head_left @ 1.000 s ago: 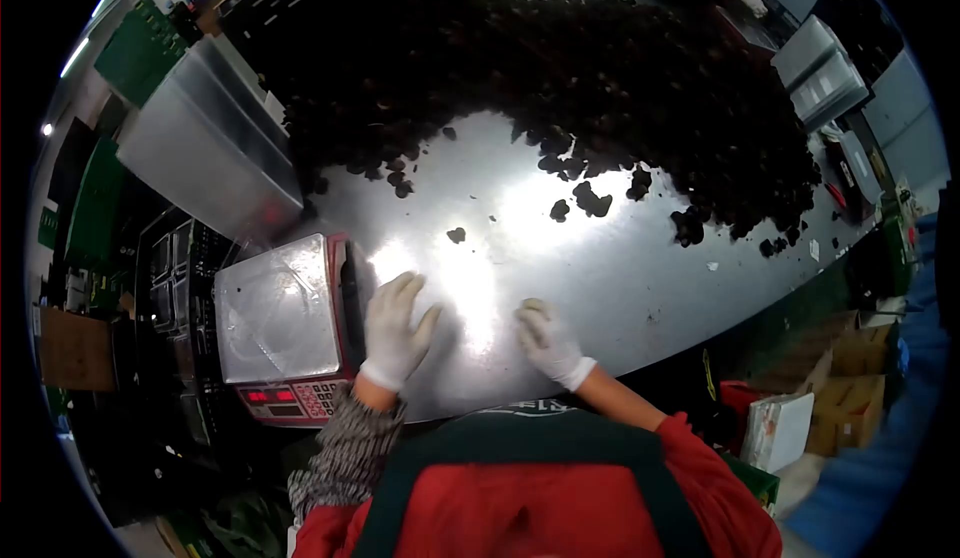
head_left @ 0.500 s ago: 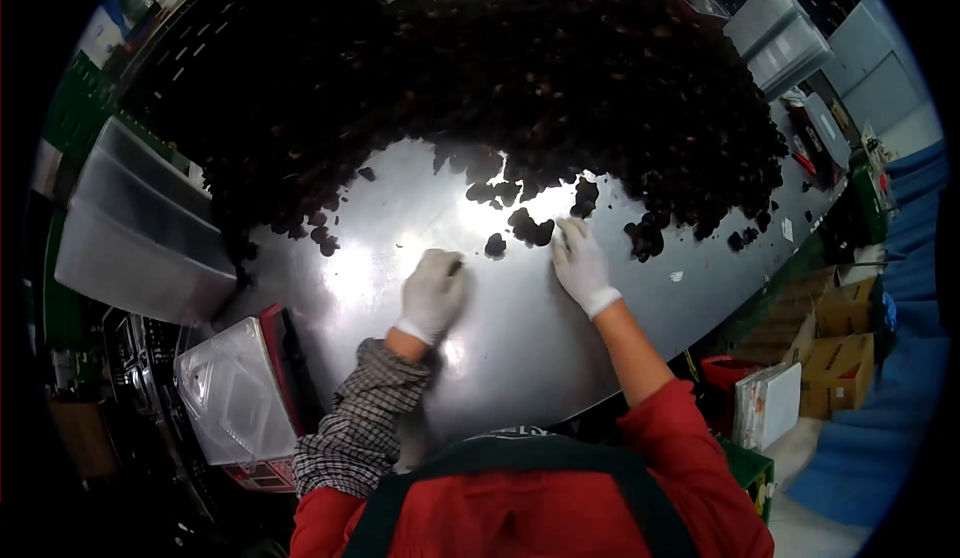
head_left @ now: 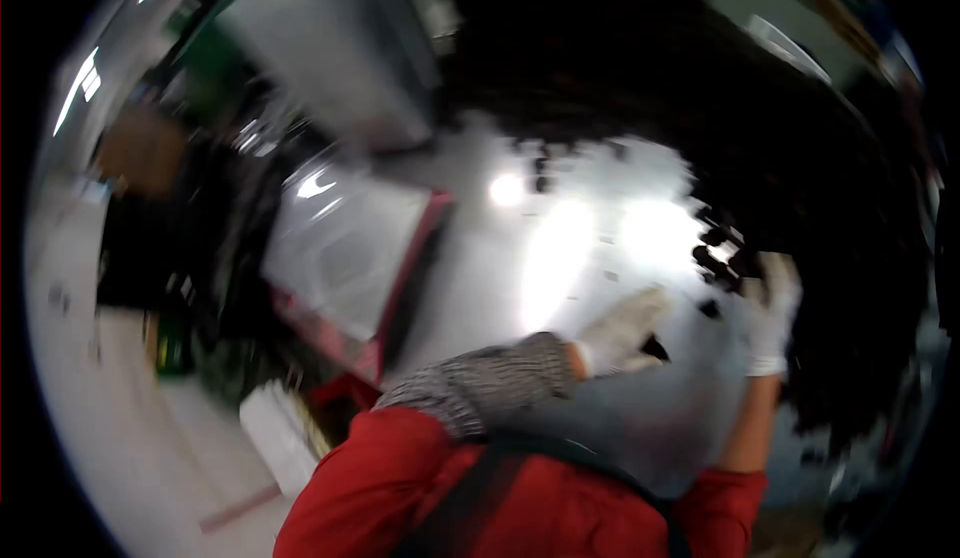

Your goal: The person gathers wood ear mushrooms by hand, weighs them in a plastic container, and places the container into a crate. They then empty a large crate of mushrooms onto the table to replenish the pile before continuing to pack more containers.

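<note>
My left hand (head_left: 622,338), in a white glove, is over the metal table with a small dark piece (head_left: 655,349) between thumb and fingers. My right hand (head_left: 770,318), also gloved in white, reaches to the edge of a large heap of dark, irregular pieces (head_left: 840,238). Its fingers look spread, and nothing shows in them. A few loose dark pieces (head_left: 718,258) lie just left of its fingertips, and one single piece (head_left: 710,309) sits between the two hands. Motion blur hides what the pieces are exactly.
The shiny metal table (head_left: 480,288) carries the heap along its far and right sides. At its left stand a tall translucent bin (head_left: 330,48) and a clear plastic lid or box with a red edge (head_left: 350,248). A white stack (head_left: 280,438) is on the floor side.
My head has turned left, so the scene has swung to the right and blurred. The left hand's fingers have stretched out, with the dark piece now showing at the thumb.
</note>
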Motion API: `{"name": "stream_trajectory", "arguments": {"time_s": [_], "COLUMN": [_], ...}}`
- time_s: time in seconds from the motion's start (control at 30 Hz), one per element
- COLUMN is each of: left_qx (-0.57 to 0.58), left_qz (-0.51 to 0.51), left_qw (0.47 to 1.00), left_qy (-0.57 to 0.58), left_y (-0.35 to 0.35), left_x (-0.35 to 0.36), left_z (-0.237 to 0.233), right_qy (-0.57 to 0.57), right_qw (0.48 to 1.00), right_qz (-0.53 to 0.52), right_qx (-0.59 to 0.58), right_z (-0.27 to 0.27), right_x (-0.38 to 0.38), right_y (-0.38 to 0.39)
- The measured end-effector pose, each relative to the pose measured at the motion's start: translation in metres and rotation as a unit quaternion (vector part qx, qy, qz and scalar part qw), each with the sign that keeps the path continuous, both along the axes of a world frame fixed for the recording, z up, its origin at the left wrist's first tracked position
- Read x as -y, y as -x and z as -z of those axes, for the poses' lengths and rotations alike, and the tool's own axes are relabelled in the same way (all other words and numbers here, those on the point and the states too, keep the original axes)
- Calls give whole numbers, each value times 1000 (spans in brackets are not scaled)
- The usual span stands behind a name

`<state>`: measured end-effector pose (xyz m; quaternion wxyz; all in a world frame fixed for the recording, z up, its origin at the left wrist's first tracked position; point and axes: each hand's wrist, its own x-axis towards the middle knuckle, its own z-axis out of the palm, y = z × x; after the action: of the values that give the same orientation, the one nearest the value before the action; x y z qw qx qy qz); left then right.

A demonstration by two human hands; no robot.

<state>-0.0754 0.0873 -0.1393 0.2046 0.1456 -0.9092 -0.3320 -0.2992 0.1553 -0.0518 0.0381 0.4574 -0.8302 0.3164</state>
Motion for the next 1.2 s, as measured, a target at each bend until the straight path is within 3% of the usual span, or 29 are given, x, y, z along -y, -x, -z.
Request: {"name": "stream_trajectory", "arguments": {"time_s": [0.03, 0.1, 0.17, 0.23, 0.37, 0.43, 0.47, 0.57, 0.7, 0.8, 0.9, 0.97, 1.03, 1.1, 1.2], "left_qx": [13, 61, 76, 73, 53, -1, 11, 5, 47, 43, 30, 35, 32, 13, 13], "left_qz": [9, -3, 1, 2, -2, 25, 14, -17, -14, -13, -9, -5, -13, -12, -5], "left_qw": [1000, 998, 997, 997, 998, 1000, 999, 999, 998, 998, 999, 999, 999, 1000, 999], "left_qy": [13, 18, 28, 32, 27, 15, 32, 44, 43, 36, 29, 28, 15, 20, 36], "left_y": [-2, -2, 1, -3, -2, -1, -1, -2, -3, -1, 1, 0, 0, 1, -1], "left_x": [-3, -7, -4, -4, -4, 2, 1, -2, -3, -2, -1, 0, -1, 1, -1], "left_z": [6, 8, 8, 4, 4, 7, 10, 8, -2, -1, -3, 0, -3, -5, -2], "right_qy": [-24, -61, -175, -161, -21, -106, -64, -42, 36, -10, -69, -71, -50, -53, -67], "right_qw": [991, 978, 947, 968, 980, 966, 968, 958, 991, 997, 988, 996, 991, 964, 946], "right_qz": [-105, 31, 75, 56, -154, -229, -239, -276, -128, -18, 35, -29, -106, -257, -316], "right_qx": [-78, -199, -257, -186, -124, -46, -37, 62, -33, -75, -130, -53, -61, -50, 29], "right_z": [20, 57, 88, 86, 66, 27, 39, 6, 20, 33, 58, 61, 72, 44, 20], "right_x": [9, 23, 30, 31, 7, -15, -33, -47, -11, 39, 77, 75, 51, 12, -41], "right_y": [71, 138, 168, 141, 50, -11, -26, -35, 64, 121, 119, 82, 48, 3, -50]}}
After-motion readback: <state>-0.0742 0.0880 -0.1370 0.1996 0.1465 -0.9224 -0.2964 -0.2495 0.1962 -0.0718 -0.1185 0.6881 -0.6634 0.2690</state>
